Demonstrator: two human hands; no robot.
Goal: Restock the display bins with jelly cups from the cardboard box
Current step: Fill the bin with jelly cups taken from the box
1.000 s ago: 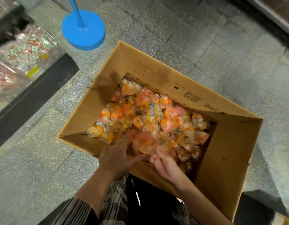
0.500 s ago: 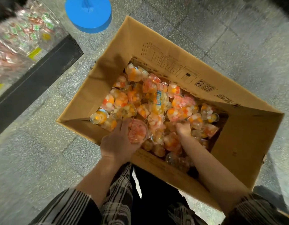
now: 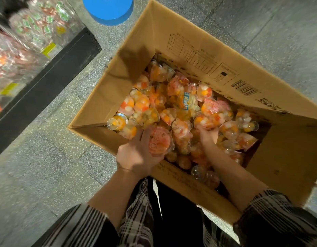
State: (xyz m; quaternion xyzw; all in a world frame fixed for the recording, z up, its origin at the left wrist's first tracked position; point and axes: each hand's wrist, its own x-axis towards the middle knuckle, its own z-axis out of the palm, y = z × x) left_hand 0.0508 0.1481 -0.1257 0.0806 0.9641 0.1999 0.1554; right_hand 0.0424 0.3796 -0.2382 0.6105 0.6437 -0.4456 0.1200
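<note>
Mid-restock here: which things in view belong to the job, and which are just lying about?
Part of the job:
- cardboard box
- jelly cups piled inside it
- jelly cup gripped by the left hand
- right hand, curled into the pile
- display bins at upper left

Just lying about:
- blue round base
- black ledge below the bins
</note>
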